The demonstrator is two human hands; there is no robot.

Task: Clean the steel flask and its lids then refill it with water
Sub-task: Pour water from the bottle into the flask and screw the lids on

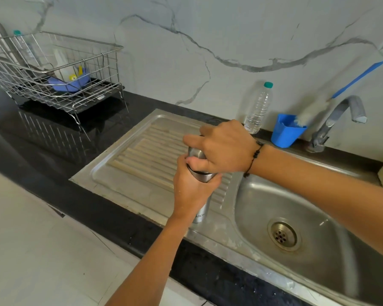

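Two hands hold the upright steel flask point(202, 209) over the drainboard point(142, 151): left hand point(190, 191) wraps its brushed body, right hand point(224, 149) grips its lid point(195, 153).

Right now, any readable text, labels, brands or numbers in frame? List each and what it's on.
"...ltor" or "...lton": partial dark lettering on the lower body of the steel flask, start hidden by the left hand; last letter unclear.
Plastic water bottle by the wall: no label text readable.
Small tag on the black tray under the dish rack: too small to read.
Blue cup, tap: no markings visible.
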